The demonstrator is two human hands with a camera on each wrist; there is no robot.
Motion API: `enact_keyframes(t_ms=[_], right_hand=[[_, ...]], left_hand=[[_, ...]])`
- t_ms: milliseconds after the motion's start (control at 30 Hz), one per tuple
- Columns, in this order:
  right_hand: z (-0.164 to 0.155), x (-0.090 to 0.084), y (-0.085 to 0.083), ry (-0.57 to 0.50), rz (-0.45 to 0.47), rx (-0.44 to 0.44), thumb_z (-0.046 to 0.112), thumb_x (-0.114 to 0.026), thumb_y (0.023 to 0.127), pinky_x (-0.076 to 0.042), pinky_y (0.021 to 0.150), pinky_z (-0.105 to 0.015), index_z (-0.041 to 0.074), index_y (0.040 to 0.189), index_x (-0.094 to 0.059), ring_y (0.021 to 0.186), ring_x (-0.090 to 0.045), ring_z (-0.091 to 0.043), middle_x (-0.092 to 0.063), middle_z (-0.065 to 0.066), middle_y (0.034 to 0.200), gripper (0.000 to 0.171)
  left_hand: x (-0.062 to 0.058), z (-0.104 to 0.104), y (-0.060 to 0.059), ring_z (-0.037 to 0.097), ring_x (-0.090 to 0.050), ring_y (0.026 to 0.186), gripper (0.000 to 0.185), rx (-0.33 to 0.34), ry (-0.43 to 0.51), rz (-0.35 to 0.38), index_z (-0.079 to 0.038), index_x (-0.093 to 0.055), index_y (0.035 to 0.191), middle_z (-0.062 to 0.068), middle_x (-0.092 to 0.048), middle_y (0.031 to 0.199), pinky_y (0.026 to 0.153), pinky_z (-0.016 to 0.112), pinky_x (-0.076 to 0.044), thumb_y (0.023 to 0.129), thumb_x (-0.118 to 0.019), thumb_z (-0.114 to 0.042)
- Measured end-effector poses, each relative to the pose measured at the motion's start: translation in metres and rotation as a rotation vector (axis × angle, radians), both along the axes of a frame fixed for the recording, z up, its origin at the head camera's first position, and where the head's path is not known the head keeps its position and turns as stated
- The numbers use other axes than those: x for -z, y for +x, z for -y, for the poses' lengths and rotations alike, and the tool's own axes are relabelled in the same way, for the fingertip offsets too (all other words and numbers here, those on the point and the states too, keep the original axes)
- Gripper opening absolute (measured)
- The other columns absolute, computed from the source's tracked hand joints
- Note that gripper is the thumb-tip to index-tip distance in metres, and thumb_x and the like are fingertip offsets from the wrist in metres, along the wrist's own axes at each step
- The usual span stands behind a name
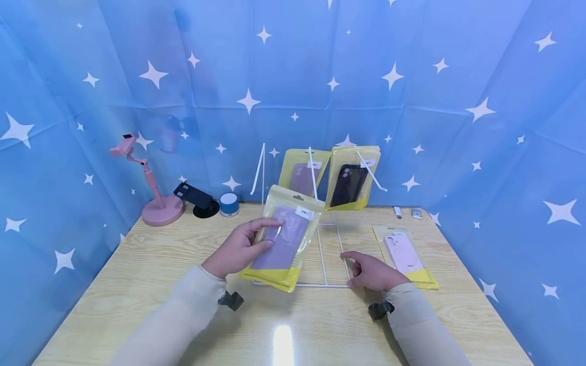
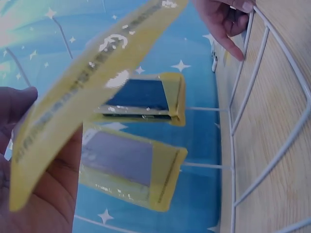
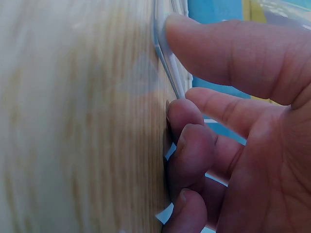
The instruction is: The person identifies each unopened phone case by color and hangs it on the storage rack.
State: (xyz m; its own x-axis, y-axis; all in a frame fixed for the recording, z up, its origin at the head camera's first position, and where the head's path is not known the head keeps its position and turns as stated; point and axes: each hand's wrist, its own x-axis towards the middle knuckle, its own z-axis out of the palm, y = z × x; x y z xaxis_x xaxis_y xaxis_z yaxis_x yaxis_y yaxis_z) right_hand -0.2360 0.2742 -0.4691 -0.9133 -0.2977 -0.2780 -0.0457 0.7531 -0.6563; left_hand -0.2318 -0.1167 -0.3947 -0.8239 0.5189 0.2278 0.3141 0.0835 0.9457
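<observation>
My left hand (image 1: 249, 244) grips a yellow-edged packet holding a purple phone case (image 1: 287, 235), thumb on its front, tilted above the wooden table (image 1: 137, 284). In the left wrist view the packet (image 2: 92, 82) is seen edge-on over my palm. My right hand (image 1: 366, 272) rests on the table with its index finger (image 3: 233, 58) straight and touching the white wire rack base (image 1: 330, 254); its other fingers curl against the wood. Two packets hang on the rack's hooks: a purple case (image 1: 303, 175) and a black case (image 1: 350, 182). Both also show in the left wrist view, black one (image 2: 146, 99) above purple one (image 2: 129, 165).
A packet with a pale pink case (image 1: 405, 254) lies flat to the right of my right hand. At the back left stand a pink phone stand (image 1: 153, 201), a black holder (image 1: 198, 198) and a small blue speaker (image 1: 229, 204). Two small white items (image 1: 398, 212) lie back right. Blue star cloth surrounds the table.
</observation>
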Motion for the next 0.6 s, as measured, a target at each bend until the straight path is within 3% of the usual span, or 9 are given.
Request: enact_keyframes(t_ms=[200, 333, 500, 600], right_hand=[[0.001, -0.002, 0.0, 0.001, 0.004, 0.005, 0.012, -0.086, 0.085, -0.041, 0.06, -0.033, 0.015, 0.153, -0.054, 0.072, -0.051, -0.022, -0.057, -0.005, 0.087, 0.074], [0.001, -0.002, 0.0, -0.001, -0.001, 0.007, 0.01, -0.086, 0.085, -0.041, 0.06, -0.034, 0.013, 0.152, -0.054, 0.072, -0.05, -0.022, -0.057, -0.006, 0.087, 0.074], [0.001, -0.001, 0.0, 0.004, -0.02, -0.011, 0.009, -0.085, 0.085, -0.04, 0.061, -0.034, 0.011, 0.152, -0.054, 0.073, -0.05, -0.022, -0.056, -0.005, 0.086, 0.074], [0.0, 0.0, 0.0, 0.004, -0.027, -0.018, 0.009, -0.085, 0.085, -0.04, 0.061, -0.033, 0.011, 0.152, -0.054, 0.073, -0.049, -0.021, -0.056, -0.005, 0.085, 0.074]], left_hand=[[-0.009, -0.008, 0.011, 0.035, -0.069, 0.112, 0.045, 0.03, -0.009, -0.039, -0.013, -0.06, 0.147, 0.014, -0.053, 0.154, 0.087, 0.049, -0.064, 0.103, -0.06, -0.001], [-0.014, -0.013, 0.017, 0.038, -0.067, 0.113, 0.043, 0.068, 0.003, -0.089, -0.01, -0.061, 0.145, 0.016, -0.055, 0.149, 0.084, 0.047, -0.065, 0.103, -0.06, 0.0], [-0.015, -0.015, 0.022, 0.025, -0.064, 0.108, 0.041, 0.06, -0.016, -0.197, -0.009, -0.065, 0.14, 0.014, -0.061, 0.144, 0.08, 0.033, -0.063, 0.1, -0.064, 0.002], [-0.015, -0.015, 0.024, 0.015, -0.056, 0.095, 0.04, 0.049, -0.029, -0.267, -0.009, -0.068, 0.137, 0.012, -0.064, 0.143, 0.071, 0.024, -0.053, 0.098, -0.066, 0.003]])
